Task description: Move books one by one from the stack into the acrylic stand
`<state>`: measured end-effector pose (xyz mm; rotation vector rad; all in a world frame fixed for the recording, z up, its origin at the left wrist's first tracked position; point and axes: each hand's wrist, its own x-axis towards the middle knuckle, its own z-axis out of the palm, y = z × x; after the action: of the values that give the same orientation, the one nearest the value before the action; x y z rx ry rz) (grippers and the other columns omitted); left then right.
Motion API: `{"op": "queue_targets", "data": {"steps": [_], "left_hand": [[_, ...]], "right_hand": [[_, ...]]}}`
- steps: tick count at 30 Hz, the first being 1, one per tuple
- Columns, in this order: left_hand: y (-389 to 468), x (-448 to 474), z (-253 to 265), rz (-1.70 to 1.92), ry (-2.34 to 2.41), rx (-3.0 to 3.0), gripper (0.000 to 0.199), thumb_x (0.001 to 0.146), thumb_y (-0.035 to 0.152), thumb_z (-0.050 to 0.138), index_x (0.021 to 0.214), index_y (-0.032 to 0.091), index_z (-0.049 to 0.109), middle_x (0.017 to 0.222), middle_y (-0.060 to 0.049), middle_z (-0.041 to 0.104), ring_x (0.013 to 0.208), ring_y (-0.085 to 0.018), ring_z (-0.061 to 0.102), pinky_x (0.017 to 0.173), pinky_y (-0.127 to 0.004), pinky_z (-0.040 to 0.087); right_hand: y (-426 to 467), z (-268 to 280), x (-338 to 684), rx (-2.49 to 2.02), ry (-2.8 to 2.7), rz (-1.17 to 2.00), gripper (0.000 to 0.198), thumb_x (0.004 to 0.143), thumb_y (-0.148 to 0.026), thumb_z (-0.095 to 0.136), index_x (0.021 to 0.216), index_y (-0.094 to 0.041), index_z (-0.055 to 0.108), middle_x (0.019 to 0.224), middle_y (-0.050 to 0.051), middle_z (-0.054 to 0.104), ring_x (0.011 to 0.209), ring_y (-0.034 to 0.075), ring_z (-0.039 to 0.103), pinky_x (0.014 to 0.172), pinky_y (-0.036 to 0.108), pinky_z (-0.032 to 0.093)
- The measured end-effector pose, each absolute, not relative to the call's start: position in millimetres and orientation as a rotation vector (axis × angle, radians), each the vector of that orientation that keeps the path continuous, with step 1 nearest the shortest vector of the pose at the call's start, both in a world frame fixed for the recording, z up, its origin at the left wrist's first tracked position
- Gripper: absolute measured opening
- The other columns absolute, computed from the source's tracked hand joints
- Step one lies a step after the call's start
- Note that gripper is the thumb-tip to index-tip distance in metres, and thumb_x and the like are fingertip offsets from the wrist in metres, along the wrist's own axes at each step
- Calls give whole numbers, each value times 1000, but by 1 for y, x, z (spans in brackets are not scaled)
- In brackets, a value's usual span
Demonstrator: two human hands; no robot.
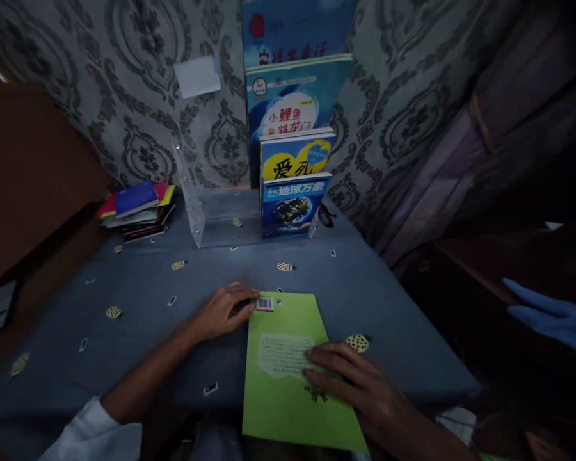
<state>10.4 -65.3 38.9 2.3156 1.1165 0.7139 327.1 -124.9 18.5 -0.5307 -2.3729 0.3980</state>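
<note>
A bright green book [288,403] lies with its back cover up at the table's front edge, its near end reaching past the edge. Its barcode is near the far left corner. My left hand [228,310] touches that corner from the side, thumb and fingers apart. Across the book's right side rests my right hand [360,387], fingers stretched out over the printed text; its thumb is hidden. Beyond the hands, a clear acrylic rack [196,224] holds several upright books in steps, the front one a blue book with an Earth picture [290,214].
A stack of booklets [137,208] sits at the table's back left. Dark glasses [325,216] lie behind the rack's right side. The blue tablecloth [163,339] has pineapple prints. A blue-gloved hand [552,314] shows at the far right, beside a gathered curtain [441,173].
</note>
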Motion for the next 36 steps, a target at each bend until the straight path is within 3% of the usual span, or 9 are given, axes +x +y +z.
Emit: {"op": "queue_targets", "data": {"steps": [5,9,12,17,20,23,27,31,36], "left_hand": [[-63,6,44,669,1191,2070,45,102,46,39,118,19,73,105,-8,76,98,-23,68,88,-34,52],[-64,3,43,754,1204,1867,53,102,56,34,115,23,74,109,-5,75,104,-25,67,94,-36,51],[-66,5,41,842,1086,1752,52,99,59,40,124,23,68,113,-7,74,108,-27,66,98,-41,51],[-61,15,38,964,1006,1717,49,98,53,49,135,21,58,120,-11,70,110,-26,66,100,-39,50],[-59,16,32,996,1132,1735,55,99,52,47,141,17,49,99,-8,73,90,-22,68,83,-34,54],[-61,10,26,955,1308,1722,56,99,49,45,145,16,40,72,1,65,63,-17,61,62,-27,49],[-66,1,23,813,1588,1902,37,99,39,45,128,20,55,58,6,52,54,-16,52,57,-27,43],[-63,-1,24,791,1634,2136,26,100,32,42,113,23,63,85,-3,68,78,-21,64,74,-32,51],[-46,0,17,759,1576,2406,34,102,34,42,130,20,56,131,-13,63,122,-27,58,106,-47,46]], "right_hand": [[-99,49,317,-552,-2104,481,42,96,-21,58,136,-33,59,106,7,77,96,26,73,78,39,62],[-71,48,311,-925,-1883,481,20,94,-38,60,108,-32,73,91,4,78,80,27,74,71,40,62],[-51,37,302,-1101,-1784,579,23,91,-47,61,91,-27,73,78,3,77,67,25,72,59,35,60],[-33,32,288,-1127,-1719,772,29,89,-48,62,96,-22,71,89,6,77,81,25,72,67,34,59],[-26,33,284,-1093,-1682,877,36,89,-53,60,99,-20,71,85,5,75,80,25,71,65,33,58],[-21,28,285,-1182,-1760,878,40,89,-54,59,103,-19,72,73,3,71,66,22,68,56,31,54],[-16,14,289,-1330,-1964,665,37,86,-47,62,108,-19,73,67,1,68,57,20,64,53,31,51],[-15,6,290,-1265,-2061,509,32,90,-37,56,113,-21,71,87,6,72,70,22,68,64,35,56],[-10,5,283,-1208,-2125,419,29,92,-34,53,114,-22,69,107,10,70,100,28,68,87,44,57]]}}
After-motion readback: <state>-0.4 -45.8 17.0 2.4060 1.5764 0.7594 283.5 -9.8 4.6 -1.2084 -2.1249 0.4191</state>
